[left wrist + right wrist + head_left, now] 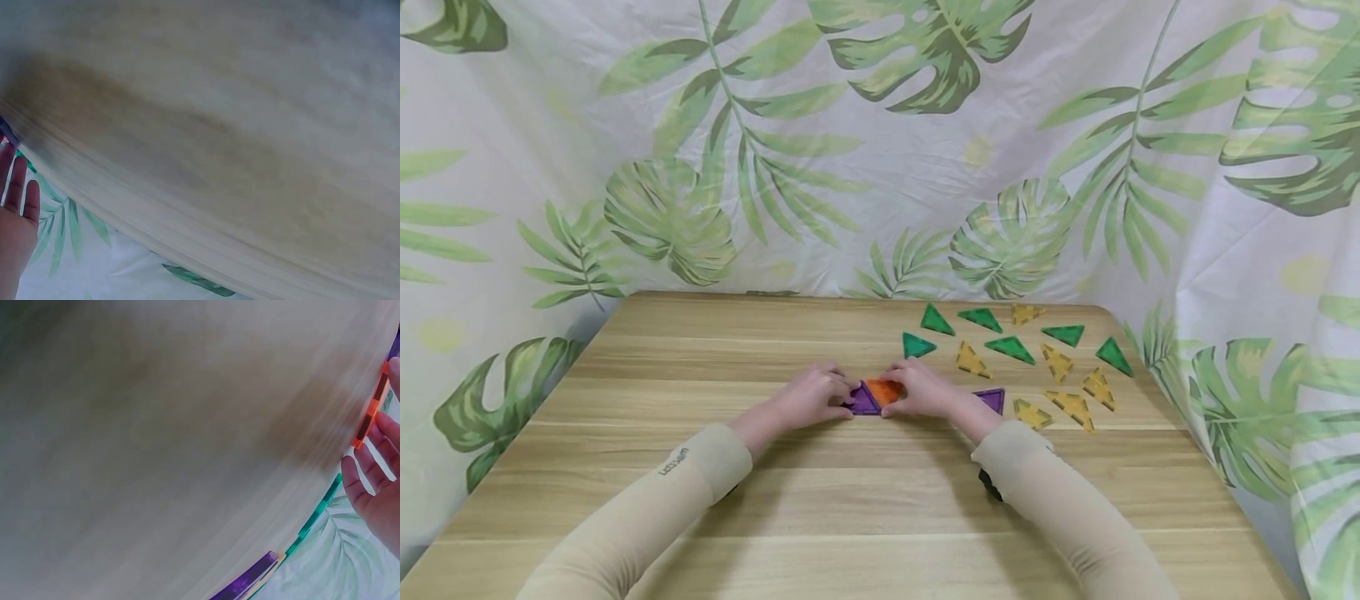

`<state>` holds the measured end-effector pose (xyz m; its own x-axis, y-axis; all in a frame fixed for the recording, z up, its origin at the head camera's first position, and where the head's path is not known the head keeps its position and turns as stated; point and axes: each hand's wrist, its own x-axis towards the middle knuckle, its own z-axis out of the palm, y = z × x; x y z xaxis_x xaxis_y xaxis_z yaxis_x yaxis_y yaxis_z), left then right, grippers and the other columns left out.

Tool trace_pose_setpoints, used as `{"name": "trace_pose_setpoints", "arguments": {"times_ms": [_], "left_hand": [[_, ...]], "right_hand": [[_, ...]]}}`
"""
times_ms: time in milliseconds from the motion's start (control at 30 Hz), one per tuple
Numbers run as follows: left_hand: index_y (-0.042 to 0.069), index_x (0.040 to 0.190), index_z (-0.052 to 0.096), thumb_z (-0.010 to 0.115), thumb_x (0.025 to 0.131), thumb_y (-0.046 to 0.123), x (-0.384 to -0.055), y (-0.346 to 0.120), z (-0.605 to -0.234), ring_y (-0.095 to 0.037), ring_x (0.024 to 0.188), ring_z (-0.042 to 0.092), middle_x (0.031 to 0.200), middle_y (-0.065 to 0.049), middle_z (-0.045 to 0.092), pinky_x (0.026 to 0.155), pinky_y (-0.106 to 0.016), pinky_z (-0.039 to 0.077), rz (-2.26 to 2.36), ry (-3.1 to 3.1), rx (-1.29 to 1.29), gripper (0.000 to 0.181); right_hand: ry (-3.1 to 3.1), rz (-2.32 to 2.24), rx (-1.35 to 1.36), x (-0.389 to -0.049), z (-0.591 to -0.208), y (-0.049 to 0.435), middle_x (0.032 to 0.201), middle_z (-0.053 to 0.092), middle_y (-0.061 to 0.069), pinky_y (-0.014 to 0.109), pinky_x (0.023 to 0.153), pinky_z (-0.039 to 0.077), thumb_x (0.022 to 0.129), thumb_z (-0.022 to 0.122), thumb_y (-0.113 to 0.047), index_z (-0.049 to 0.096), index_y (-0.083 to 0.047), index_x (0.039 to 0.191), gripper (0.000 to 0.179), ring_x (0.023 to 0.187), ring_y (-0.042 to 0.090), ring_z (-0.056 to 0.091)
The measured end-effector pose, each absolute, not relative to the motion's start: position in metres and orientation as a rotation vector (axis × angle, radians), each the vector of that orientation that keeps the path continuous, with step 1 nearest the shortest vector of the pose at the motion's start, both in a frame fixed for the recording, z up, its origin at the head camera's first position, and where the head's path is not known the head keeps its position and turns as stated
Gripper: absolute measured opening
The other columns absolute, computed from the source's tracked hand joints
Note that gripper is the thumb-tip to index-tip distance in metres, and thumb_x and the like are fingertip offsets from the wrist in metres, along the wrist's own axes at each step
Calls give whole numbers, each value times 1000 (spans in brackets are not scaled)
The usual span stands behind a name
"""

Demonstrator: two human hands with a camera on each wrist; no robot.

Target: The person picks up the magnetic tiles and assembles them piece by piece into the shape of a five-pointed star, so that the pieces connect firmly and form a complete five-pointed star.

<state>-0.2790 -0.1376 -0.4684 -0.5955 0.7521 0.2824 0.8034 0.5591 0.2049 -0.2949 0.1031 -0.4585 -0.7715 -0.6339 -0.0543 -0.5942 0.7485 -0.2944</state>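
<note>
Near the middle of the table, a purple triangular magnetic tile (864,402) lies against an orange triangular magnetic tile (882,390) along a slanted edge. The left hand (811,395) pinches the purple tile's left side between thumb and fingers. From the other side, the right hand (927,391) grips the orange tile, its thumb at the near edge and fingers at the far edge. In the right wrist view the orange tile (371,411) shows edge-on beside the fingertips. Fingers cover the outer parts of both tiles.
Another purple tile (992,400) lies beside the right wrist. Several green triangular tiles (1011,349) and several yellow ones (1071,407) are scattered over the table's right side. A leaf-print cloth (820,192) hangs behind the wooden table (850,508).
</note>
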Motion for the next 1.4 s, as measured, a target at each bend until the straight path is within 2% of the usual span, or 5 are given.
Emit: {"name": "trace_pose_setpoints", "arguments": {"times_ms": [100,333,733,1100,1400], "left_hand": [[12,90,75,79,75,31,-280,-138,-469,-20,97,58,111,-3,69,86,-36,48,-488,-2657,-1302,24],[13,96,74,80,74,33,-283,-140,-469,-18,98,59,110,-3,70,86,-35,48,-500,-2669,-1324,30],[11,122,64,75,78,41,-287,-132,-465,-23,118,51,125,-4,61,102,-43,40,-485,-2791,-1318,54],[10,129,58,74,80,40,-291,-140,-463,-25,122,48,130,-7,57,104,-45,37,-480,-2861,-1340,60],[5,123,63,74,81,35,-291,-145,-464,-28,122,46,129,-8,57,104,-48,36,-486,-2798,-1405,52]], "right_hand": [[2772,-402,-1034,-297,-458,105,128,55,6,35,98,42,78,73,-48,60,-13,128,63,113,20,47],[2700,-502,-1167,-296,-448,131,131,53,7,39,102,40,81,75,-35,56,-10,132,60,120,24,48],[2739,-537,-1275,-284,-438,205,128,55,10,46,98,42,81,75,-27,57,-8,129,54,120,29,49],[2783,-410,-1191,-280,-438,261,129,54,17,53,100,38,77,77,-33,58,-6,128,61,123,36,46],[2807,-339,-1140,-279,-446,279,129,55,15,55,98,39,73,78,-46,59,-11,128,67,121,35,47]]}}
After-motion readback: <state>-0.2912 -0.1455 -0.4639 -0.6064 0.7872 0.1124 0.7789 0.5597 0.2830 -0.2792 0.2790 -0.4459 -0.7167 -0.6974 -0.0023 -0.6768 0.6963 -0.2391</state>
